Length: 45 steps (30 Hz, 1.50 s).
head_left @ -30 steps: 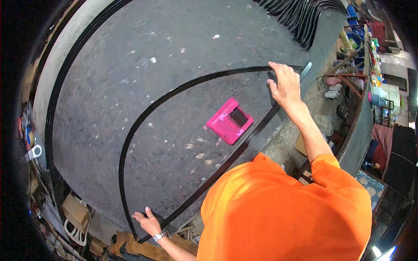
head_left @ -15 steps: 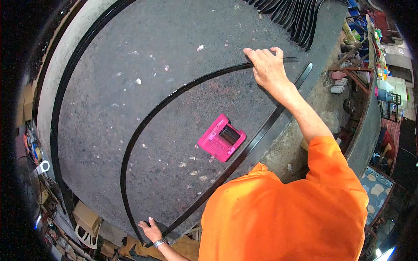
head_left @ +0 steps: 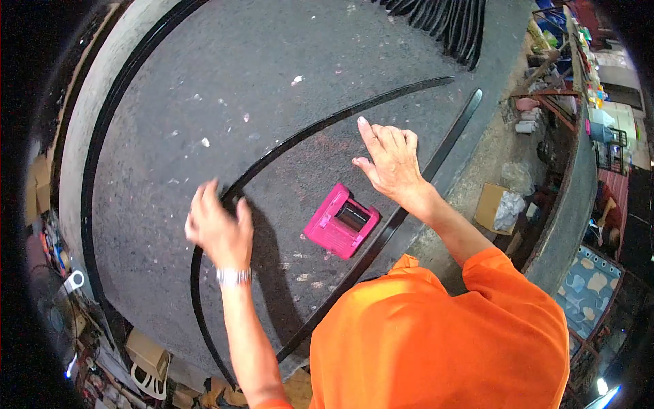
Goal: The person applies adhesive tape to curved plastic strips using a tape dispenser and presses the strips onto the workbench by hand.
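A long black strap point(head_left: 300, 139) lies in a curve across the dark work table point(head_left: 272, 88). A second black length point(head_left: 381, 238) runs nearly straight along the table's near edge. My left hand point(head_left: 221, 225), slightly blurred and with a watch on its wrist, hovers over the curved strap with fingers apart. My right hand point(head_left: 392, 160) is between the two lengths, fingers stretched out and nothing in them. Below it sits a pink plastic case point(head_left: 340, 221) with a dark roller-like piece inside. The lower left end of the straight length is hidden by my left arm.
A bundle of black strips point(head_left: 443, 27) rests at the far right of the table. Another thick black band point(head_left: 102, 136) follows the left rim. On the floor at right are a cardboard box point(head_left: 490, 208) with white plastic and a cluttered shelf point(head_left: 552, 102).
My right hand has let go of the curved strap's upper end and drawn back toward me. My left hand has risen from the strap's lower end and moved up over its middle.
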Motion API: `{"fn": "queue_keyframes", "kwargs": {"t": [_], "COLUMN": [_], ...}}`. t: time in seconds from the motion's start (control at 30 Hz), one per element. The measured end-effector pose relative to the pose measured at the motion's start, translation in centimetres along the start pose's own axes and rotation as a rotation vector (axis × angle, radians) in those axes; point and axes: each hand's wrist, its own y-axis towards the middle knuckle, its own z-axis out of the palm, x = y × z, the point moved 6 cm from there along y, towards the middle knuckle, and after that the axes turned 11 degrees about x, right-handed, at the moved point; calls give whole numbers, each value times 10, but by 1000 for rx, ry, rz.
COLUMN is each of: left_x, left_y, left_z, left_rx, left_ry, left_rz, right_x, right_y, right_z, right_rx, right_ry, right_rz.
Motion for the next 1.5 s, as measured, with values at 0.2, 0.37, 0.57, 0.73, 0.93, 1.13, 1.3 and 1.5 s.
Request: {"fn": "queue_keyframes", "kwargs": {"t": [0.2,0.37,0.57,0.73,0.93,1.13,1.3,1.5], "left_x": [-21,-27,-28,-25,-24,-22,5,61], "left_y": [48,40,40,40,40,42,52,48], "left_z": [28,28,28,30,31,32,16,11], "left_rx": [169,66,56,50,52,97,102,149], "left_ry": [-54,-41,-37,-40,-45,-37,-87,-38], "left_rz": [112,152,153,146,145,128,73,-83], "right_x": [16,20,25,32,52,60,41,31], "right_y": [15,25,28,32,43,53,49,79], "right_z": [5,10,16,19,14,6,-10,-1], "right_rx": [-39,-10,15,46,50,104,44,15], "right_ry": [-9,-15,-25,-20,-21,-37,36,18], "right_rz": [-96,-117,-138,-162,-248,-338,-331,-297]}}
